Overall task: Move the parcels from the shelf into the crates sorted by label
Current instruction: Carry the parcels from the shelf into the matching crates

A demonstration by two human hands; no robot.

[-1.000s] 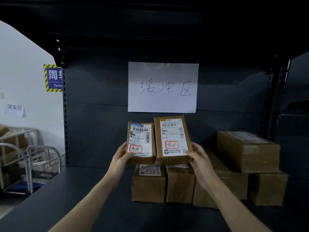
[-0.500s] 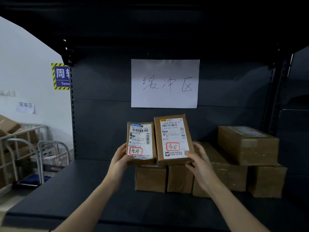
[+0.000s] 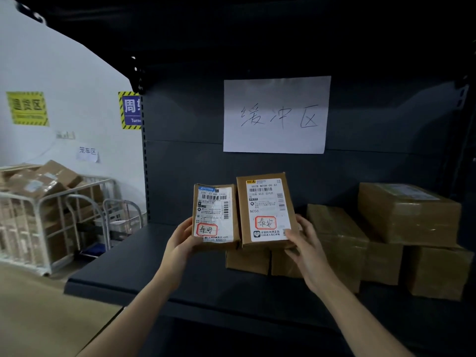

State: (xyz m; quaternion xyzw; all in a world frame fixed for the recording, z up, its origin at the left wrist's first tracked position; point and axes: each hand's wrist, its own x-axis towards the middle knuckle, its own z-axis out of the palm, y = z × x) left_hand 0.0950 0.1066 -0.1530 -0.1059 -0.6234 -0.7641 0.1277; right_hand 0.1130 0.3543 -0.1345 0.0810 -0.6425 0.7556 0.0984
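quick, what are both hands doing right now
Left hand: holding the smaller parcel by its lower left corner.
Right hand: holding the taller parcel by its lower right corner.

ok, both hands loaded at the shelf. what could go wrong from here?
1. Grip: the left hand holds the smaller brown cardboard parcel and the right hand the taller brown cardboard parcel only by their lower ends, so either could tip out on the way.
2. Sorting: both red-ringed handwritten marks look alike, but no crate is in view; a misread would send both to the wrong one.
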